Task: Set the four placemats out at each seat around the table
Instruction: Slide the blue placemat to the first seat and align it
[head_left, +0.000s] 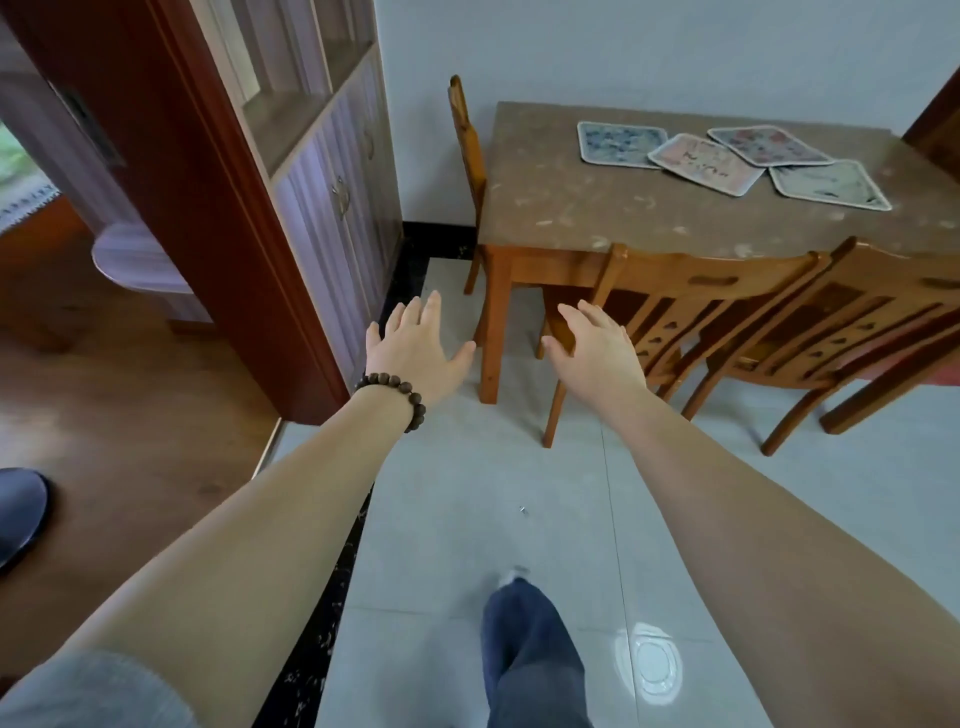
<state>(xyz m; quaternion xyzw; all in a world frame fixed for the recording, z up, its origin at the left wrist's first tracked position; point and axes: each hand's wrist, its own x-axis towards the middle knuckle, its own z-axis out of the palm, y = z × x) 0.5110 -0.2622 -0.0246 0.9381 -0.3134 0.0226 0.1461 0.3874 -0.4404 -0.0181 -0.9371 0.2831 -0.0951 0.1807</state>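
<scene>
Head view — placemats (727, 158) beyond empty right hand (597, 348).

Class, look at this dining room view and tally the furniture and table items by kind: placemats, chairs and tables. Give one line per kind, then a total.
Placemats: 4, bunched on the tabletop
Chairs: 3 visible
Tables: 1
Total: 8

Four placemats (727, 158) lay bunched on the table (597, 208), toward its far right, some overlapping. Two chairs (779, 312) stood at the near edge, one chair (465, 156) at the left end. Cabinet (332, 171) stood left of the table.
</scene>
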